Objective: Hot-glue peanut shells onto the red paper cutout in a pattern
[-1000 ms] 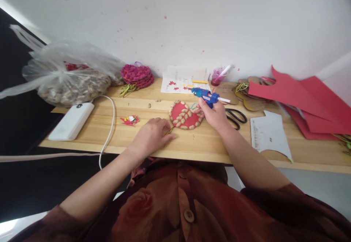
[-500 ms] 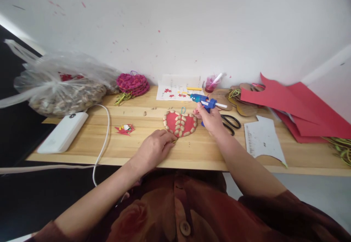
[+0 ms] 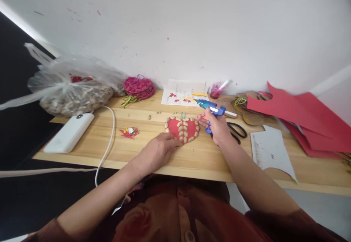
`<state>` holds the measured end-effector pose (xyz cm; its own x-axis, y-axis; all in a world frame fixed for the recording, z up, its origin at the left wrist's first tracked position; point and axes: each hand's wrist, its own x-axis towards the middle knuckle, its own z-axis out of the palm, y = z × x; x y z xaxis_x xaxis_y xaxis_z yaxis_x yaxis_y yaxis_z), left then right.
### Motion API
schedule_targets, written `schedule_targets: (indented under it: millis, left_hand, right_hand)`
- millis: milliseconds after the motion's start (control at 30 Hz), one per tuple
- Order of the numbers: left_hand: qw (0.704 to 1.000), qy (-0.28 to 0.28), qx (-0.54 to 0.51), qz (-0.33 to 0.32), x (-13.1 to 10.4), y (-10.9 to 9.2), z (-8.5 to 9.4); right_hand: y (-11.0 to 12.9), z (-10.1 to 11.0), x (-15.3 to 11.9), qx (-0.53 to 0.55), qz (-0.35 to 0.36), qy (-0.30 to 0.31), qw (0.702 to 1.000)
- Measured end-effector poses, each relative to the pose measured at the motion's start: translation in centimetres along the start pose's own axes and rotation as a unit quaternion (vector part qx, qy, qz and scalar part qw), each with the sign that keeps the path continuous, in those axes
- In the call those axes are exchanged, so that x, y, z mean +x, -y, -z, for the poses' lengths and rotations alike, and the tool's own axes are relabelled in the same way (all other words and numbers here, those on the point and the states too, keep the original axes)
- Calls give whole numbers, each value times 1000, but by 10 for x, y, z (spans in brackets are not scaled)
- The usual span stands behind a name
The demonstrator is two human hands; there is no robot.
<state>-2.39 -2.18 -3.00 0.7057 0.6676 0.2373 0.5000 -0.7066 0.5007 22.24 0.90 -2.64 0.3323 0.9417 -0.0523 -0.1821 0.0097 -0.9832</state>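
A red heart [image 3: 173, 126] edged with peanuts, with two columns of peanuts down its middle and a blue loop at the top, lies on the wooden table. My left hand [image 3: 160, 149] has its fingers closed together at the heart's lower left edge, near its bottom point; the thumb is mostly hidden. In my right hand [image 3: 218, 127] is a blue hot glue gun [image 3: 205, 104] with a white glue stick out of its back. Its nozzle points left, above and behind the heart. Some of my right fingers reach close to the heart's right edge.
Black-handled scissors [image 3: 238, 129] lie under and beside my right hand. Behind are a paper sheet [image 3: 181, 86] with red stars and a pink cup [image 3: 215, 91]. A peanut bag [image 3: 76, 95], power bank [image 3: 68, 134] and purple heart bundle [image 3: 141, 88] stand left; red sheets [image 3: 298, 106] lie right.
The whole view has shifted slightly. My left fingers have moved further over the heart's lower left edge. The glue gun has drawn slightly right, away from the heart, still in my right hand.
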Motion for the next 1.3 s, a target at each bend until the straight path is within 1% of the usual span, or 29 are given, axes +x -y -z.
schedule_targets:
  millis: [233, 367, 467, 533, 600, 733, 833, 867, 933, 1000, 1100, 1200, 1300]
  left_hand:
    - [998, 52, 0, 36, 8, 1, 8]
    - [998, 49, -10, 36, 9, 4, 17]
    - [998, 28, -17, 60, 12, 11, 31]
    - [995, -18, 2, 102, 17, 18, 42]
    - [988, -33, 40, 146, 24, 26, 52]
    - [980, -61, 42, 186, 44, 36, 69]
    - [967, -79, 70, 230, 65, 39, 75]
    - [965, -75, 86, 236, 74, 39, 76]
    - [966, -49, 107, 232, 91, 41, 73]
    - [966, 5, 129, 223, 108, 43, 67]
    - [965, 39, 138, 221, 129, 48, 55]
    - [962, 57, 147, 223, 140, 51, 47]
    - [960, 68, 149, 225, 145, 55, 43]
  right_hand:
    - [1, -3, 1, 30, 4, 19, 999]
    - [1, -4, 1, 47, 8, 12, 999]
    - [2, -3, 1, 53, 7, -2, 999]
    - [3, -2, 1, 56, 2, -10, 998]
    - [3, -1, 1, 58, -5, -13, 998]
    - [3, -2, 0, 56, -18, -11, 998]
    - [4, -2, -1, 53, -20, -10, 998]
    - [4, -2, -1, 51, -19, -10, 998]
    - [5, -3, -1, 48, -18, -9, 999]
    - [6, -3, -1, 43, -19, -7, 999]
    - [5, -3, 0, 37, -19, -7, 999]
    - [5, -2, 0, 31, -16, -12, 999]
    - [4, -2, 0, 25, -15, -14, 999]
